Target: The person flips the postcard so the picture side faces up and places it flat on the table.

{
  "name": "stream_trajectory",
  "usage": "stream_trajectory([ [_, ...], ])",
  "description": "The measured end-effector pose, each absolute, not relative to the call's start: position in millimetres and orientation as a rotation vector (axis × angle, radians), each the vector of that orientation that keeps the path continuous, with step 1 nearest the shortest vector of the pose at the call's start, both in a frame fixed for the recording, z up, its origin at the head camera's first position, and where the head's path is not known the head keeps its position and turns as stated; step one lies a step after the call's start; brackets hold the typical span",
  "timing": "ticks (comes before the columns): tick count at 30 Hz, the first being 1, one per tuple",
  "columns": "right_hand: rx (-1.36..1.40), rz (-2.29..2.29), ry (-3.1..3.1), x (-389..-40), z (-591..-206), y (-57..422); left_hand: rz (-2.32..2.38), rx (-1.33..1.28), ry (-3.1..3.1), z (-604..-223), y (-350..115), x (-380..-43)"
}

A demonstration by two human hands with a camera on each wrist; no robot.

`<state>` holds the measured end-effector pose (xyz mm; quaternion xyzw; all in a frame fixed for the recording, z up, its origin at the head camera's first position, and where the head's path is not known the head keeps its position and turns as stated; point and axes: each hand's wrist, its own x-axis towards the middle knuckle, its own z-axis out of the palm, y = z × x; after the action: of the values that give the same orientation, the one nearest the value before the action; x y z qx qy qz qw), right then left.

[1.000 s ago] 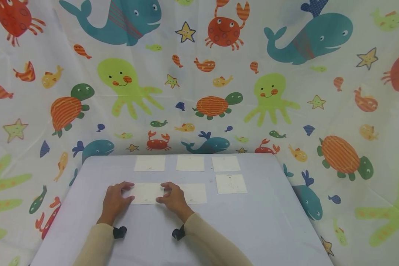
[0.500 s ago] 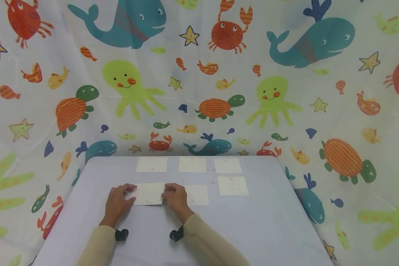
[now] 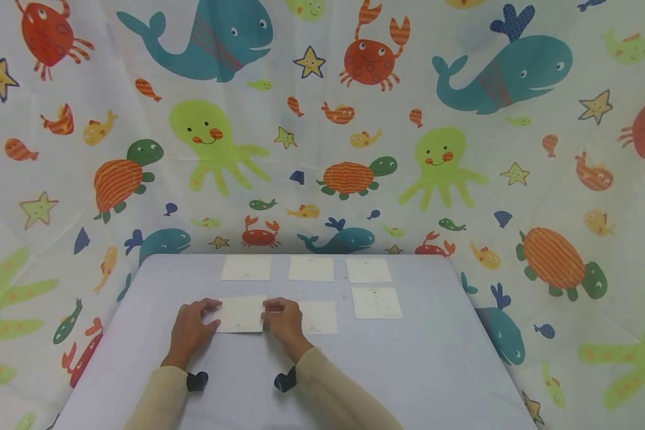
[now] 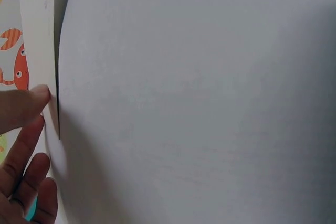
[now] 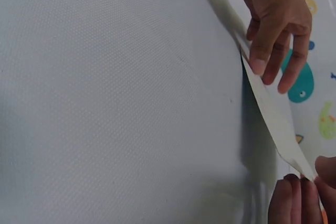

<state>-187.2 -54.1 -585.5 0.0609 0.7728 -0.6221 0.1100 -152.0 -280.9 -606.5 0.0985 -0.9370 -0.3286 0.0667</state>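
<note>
Here the right hand (image 3: 283,322) pinches one edge of a card (image 3: 242,315)! The left hand (image 3: 190,327), loosely spread, touches the opposite edge.

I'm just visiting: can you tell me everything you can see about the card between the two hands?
The card is a plain, off-white rectangle, thin and paper-like, with a tiny mark, too small to read, near its edge closest to the person. The right hand pinches its right end, lifted off the pale table with a shadow beneath; the left hand touches its left end, which lies lower. Another card lies to its right.
</note>
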Motion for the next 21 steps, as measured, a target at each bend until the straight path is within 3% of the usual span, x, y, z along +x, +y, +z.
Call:
stream_trajectory([
  [21,0.181,-1.923,2.128,-189,-588,-51,-1.249,0.408,-2.867,-588,-297,-156],
])
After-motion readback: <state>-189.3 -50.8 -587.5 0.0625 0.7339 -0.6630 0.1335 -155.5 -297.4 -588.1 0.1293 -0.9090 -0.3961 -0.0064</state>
